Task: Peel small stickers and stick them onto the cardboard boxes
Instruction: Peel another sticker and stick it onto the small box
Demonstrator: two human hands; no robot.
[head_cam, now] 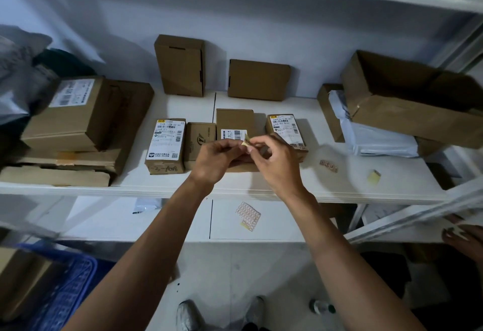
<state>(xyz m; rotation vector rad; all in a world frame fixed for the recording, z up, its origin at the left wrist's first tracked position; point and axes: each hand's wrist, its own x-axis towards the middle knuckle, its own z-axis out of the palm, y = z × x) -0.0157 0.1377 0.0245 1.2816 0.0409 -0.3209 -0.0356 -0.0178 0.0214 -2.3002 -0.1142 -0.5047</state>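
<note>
Both my hands meet over the middle of the white shelf. My left hand and my right hand pinch a small yellowish sticker piece between their fingertips. Right behind them stands a row of small cardboard boxes: a labelled box on the left, a printed box, a middle box with a barcode label, and a labelled box on the right. A strip of small stickers lies on the shelf to the right.
Two plain boxes lean on the back wall. Stacked cartons fill the left, an open carton over a white bag the right. A yellow scrap lies nearby. A used sticker sheet rests on the lower shelf. Another person's hand shows at right.
</note>
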